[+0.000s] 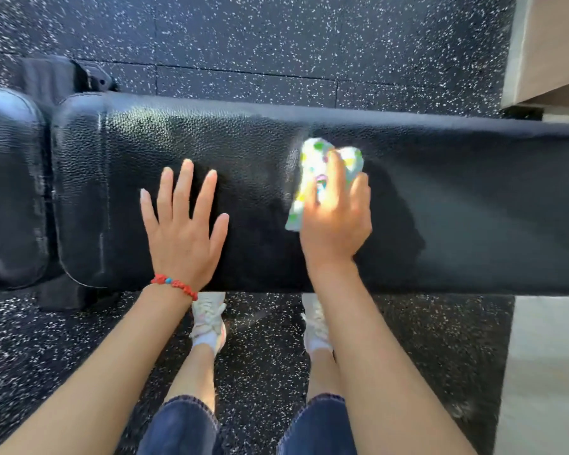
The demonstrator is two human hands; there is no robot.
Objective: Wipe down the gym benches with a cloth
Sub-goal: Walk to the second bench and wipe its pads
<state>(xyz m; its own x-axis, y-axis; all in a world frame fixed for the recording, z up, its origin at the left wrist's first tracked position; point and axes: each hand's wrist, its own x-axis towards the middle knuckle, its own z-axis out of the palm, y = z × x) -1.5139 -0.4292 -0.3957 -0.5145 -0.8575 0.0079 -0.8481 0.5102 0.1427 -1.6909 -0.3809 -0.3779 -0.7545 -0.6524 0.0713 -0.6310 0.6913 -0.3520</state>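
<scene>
My left hand [184, 224] lies spread flat, bracing on the black pebbled vinyl gym bench pad [473, 208]. Right hand [335, 218] grips the bunched white cloth with coloured spots [312, 172] mid-pad. Best to press evenly, overlap strokes, reach the far edge.

A black padded bench [440, 205] runs across the speckled rubber floor [243, 34] — the left hand [183, 221] lies flat on it, fingers spread, while the right hand [335, 215] grips a white patterned cloth [309, 178] against the pad — pale sneakers [207, 318] below
</scene>
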